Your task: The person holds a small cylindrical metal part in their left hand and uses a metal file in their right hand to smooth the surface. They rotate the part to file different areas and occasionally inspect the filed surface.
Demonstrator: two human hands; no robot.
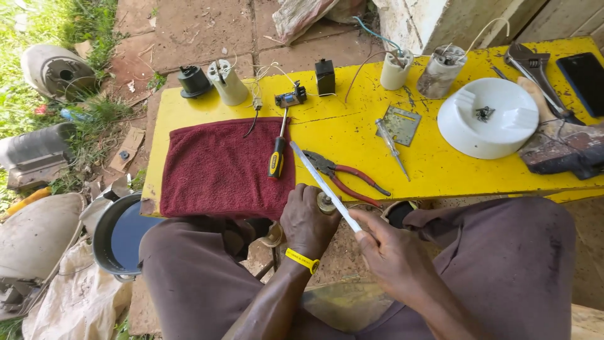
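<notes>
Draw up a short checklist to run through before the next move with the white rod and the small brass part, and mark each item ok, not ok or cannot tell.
1. Left hand grips the small brass part: ok.
2. Right hand holds the lower end of the white rod: ok.
3. Rod lies against the brass part: ok; whether it is fitted into it, cannot tell.
4. Red-handled pliers within reach on the yellow table: ok.
5. Yellow-and-black screwdriver lying flat, partly on the red towel: ok.
6. Work held over the table: not ok; the hands sit off its front edge, above the lap.
</notes>
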